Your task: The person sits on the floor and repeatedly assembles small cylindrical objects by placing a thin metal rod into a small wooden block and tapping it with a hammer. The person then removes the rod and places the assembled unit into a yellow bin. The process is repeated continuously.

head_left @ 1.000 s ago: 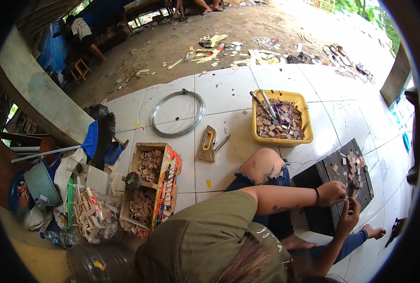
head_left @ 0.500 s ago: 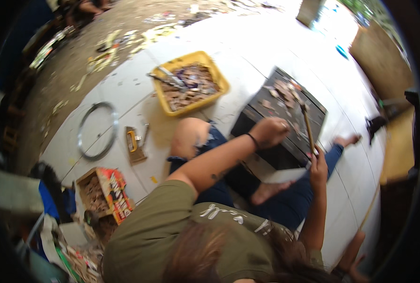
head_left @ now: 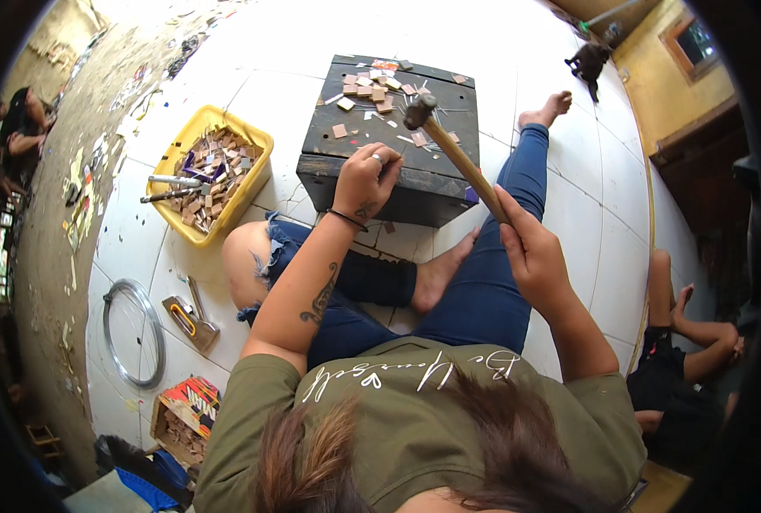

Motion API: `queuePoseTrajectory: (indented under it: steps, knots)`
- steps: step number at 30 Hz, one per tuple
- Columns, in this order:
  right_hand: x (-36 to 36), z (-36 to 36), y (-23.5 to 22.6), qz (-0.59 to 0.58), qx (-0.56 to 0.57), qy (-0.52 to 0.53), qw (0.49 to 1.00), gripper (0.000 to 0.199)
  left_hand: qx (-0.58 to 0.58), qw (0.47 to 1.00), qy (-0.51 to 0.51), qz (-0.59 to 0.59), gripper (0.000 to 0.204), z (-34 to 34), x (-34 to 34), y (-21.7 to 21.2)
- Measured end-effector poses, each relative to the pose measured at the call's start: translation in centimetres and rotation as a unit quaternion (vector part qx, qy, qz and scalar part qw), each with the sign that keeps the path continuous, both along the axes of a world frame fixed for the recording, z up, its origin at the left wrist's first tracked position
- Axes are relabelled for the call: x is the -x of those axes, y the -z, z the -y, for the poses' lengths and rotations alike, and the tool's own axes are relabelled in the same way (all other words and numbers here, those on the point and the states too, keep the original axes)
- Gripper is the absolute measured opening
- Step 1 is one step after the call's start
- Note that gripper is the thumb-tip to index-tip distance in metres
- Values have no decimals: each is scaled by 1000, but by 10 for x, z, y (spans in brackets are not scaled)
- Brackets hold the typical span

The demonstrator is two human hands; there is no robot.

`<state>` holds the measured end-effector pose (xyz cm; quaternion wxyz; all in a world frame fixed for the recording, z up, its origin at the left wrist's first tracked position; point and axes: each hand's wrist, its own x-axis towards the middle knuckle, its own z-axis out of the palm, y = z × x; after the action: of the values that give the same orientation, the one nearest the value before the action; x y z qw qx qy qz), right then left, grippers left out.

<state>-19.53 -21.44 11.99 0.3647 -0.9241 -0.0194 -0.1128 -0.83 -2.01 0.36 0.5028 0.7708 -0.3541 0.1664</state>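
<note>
My right hand (head_left: 530, 248) is wrapped round the wooden handle of a hammer (head_left: 461, 167). Its dark metal head is raised over a black wooden box (head_left: 312, 162), pointing away from me. At the box's near edge my left hand (head_left: 368, 178) is closed, its thumb and fingers pinched together. Whatever those fingers hold, if anything, is too small or hidden to make out. Small square brown pieces (head_left: 370, 90) lie scattered on the box top beyond both hands, with thin pale strips among them.
Left of the box stands a yellow tub (head_left: 265, 167) full of small pieces, two pen-like tools across its rim. Nearer me lie a wire coil (head_left: 160, 342), a yellow-handled tool (head_left: 184, 318) and a red carton (head_left: 194, 402). Another person (head_left: 688, 342) sits at right; a dark animal (head_left: 587, 64) is beyond.
My view has swung to the right, so the box and tub appear further left. The hammer stays in my right hand, and my left hand remains closed by the box's near side.
</note>
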Motion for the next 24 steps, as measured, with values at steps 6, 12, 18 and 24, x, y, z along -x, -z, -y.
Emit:
queuePoseTrajectory:
  steps: [6,12,18,24]
  knots:
    - [2,-6,1,-6,21,-13,1000,47,0,1000,-2,-10,6,0,1,1]
    - [5,-3,-6,-45,13,-3,999,46,13,999,-11,31,8,2,-1,5]
    - [0,-3,-3,-8,31,-6,999,47,14,999,-19,34,8,2,-2,7]
    - [-2,-1,-1,-32,8,-3,999,45,10,1000,-18,22,9,3,-2,8]
